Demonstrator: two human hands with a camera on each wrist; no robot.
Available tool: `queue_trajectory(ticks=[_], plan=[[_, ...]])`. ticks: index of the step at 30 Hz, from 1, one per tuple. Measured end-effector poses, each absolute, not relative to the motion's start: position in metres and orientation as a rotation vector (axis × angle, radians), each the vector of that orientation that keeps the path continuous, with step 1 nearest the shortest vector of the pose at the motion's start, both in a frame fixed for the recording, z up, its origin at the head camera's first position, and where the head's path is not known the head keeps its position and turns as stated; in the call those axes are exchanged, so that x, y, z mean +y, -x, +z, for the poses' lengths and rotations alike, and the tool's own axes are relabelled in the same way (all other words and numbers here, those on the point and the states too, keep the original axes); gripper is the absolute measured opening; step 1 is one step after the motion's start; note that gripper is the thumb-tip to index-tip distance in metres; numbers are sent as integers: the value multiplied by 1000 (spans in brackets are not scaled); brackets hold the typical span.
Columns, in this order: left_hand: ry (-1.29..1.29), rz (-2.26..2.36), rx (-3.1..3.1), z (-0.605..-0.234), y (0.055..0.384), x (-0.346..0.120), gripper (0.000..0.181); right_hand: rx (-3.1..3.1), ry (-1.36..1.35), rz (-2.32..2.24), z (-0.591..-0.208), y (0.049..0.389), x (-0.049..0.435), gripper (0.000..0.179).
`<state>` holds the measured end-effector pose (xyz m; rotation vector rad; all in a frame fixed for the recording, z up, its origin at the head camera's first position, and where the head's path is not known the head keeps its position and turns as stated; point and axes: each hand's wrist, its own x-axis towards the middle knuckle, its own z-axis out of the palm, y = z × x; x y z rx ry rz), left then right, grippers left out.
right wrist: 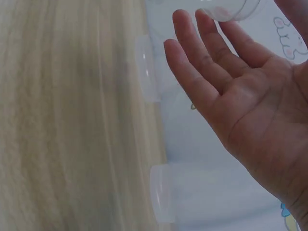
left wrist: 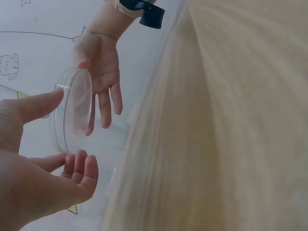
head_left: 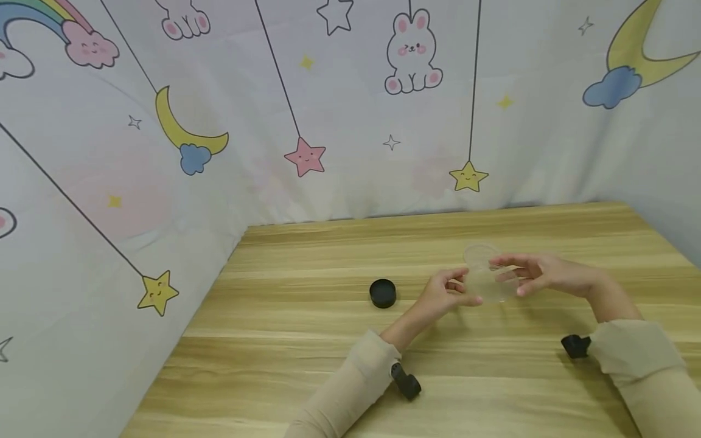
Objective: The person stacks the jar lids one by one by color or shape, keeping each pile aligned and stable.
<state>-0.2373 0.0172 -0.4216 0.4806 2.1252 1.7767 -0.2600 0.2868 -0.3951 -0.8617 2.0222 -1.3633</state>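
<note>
The back and sides of the frame are covered by white fabric (head_left: 350, 109), hung in soft folds and printed with cartoon motifs. A rainbow (head_left: 44, 11) is shown at the upper left, a winking rabbit (head_left: 412, 58) right of top centre, a large yellow moon (head_left: 627, 48) at the upper right, and a pink star (head_left: 305, 157) left of centre. The lower half is filled by a wooden table (head_left: 263, 365), streaked with grain. The scene is softly lit.

No legible lettering (or numbers).
</note>
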Motion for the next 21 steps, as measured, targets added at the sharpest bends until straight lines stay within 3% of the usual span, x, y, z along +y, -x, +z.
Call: queue_trajectory(ticks=[16, 21], plan=[[-501, 1618, 2084, -438, 247, 16, 63, 2094, 785, -1152, -409, 263, 280, 77], [-633, 1633, 2113, -447, 248, 16, 50, 2136, 759, -1138, -411, 263, 275, 78]])
